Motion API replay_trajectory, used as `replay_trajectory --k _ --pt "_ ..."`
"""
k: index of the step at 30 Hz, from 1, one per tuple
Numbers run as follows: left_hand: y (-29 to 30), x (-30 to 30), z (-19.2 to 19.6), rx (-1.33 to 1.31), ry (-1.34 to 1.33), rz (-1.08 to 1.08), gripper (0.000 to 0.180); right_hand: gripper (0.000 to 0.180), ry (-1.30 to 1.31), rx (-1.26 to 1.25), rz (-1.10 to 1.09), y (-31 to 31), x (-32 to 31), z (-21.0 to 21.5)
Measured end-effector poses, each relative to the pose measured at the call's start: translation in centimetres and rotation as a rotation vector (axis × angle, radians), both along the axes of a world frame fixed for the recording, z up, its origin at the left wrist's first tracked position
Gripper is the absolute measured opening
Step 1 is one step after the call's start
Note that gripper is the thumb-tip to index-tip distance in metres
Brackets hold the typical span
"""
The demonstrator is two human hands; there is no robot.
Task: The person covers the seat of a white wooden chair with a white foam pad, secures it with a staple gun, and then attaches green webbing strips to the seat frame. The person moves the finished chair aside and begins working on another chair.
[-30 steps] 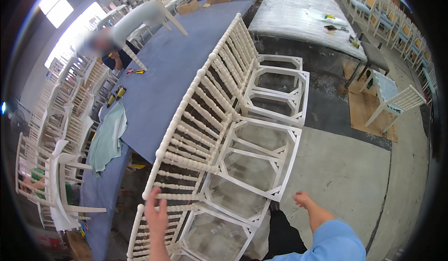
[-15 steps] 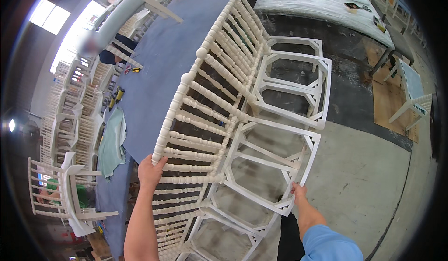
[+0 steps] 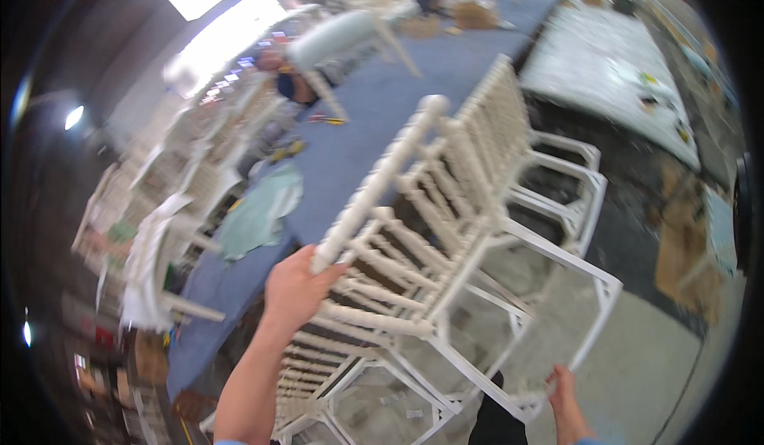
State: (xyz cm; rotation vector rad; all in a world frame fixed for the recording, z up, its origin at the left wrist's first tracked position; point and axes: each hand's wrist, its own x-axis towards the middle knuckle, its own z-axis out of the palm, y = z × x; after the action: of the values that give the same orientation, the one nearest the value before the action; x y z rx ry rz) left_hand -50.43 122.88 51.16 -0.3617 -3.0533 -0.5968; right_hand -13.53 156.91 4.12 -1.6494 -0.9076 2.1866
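left hand [image 3: 296, 287] gripping white chair frame [image 3: 446, 238], right hand [image 3: 563, 388] gripping seat rim

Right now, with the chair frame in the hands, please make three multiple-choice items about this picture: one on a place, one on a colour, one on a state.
1. Where does the left hand grip the white chair frame?
A. on a turned post of the backrest
B. on a seat cushion
C. on the blue table

2. What colour is the long table top beside the chairs?
A. red
B. blue
C. yellow

3. What is the state of the held chair frame?
A. standing upright on the floor
B. lying flat on the table
C. lifted and tilted, held by both hands

Answers: 1 A, the fingers close round the post's lower end. 2 B, the surface is blue. 3 C, the left hand holds the back and the right hand holds the open seat frame's corner, the frame slanting above the stacked chairs.
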Motion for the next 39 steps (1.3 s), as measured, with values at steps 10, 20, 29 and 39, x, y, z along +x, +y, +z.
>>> replay_trajectory --k 10,20,29,39 --pt "-23.3 34.3 15.5 0.272 0.335 0.017 0.044 0.026 0.214 0.264 0.062 -6.4 18.0 14.5" --pt "-51.8 71.6 24.3 0.660 1.166 0.009 0.077 0.020 0.868 1.123 0.187 -25.4 14.9 36.0" --pt "-59.3 104.0 19.1 0.465 1.709 0.501 0.101 0.025 1.696 -0.064 0.799 -47.9 1.6 45.0" --pt "-53.4 121.4 2.7 -0.156 2.312 1.321 0.074 0.039 1.649 -0.262 1.363 -92.2 9.6 47.9"
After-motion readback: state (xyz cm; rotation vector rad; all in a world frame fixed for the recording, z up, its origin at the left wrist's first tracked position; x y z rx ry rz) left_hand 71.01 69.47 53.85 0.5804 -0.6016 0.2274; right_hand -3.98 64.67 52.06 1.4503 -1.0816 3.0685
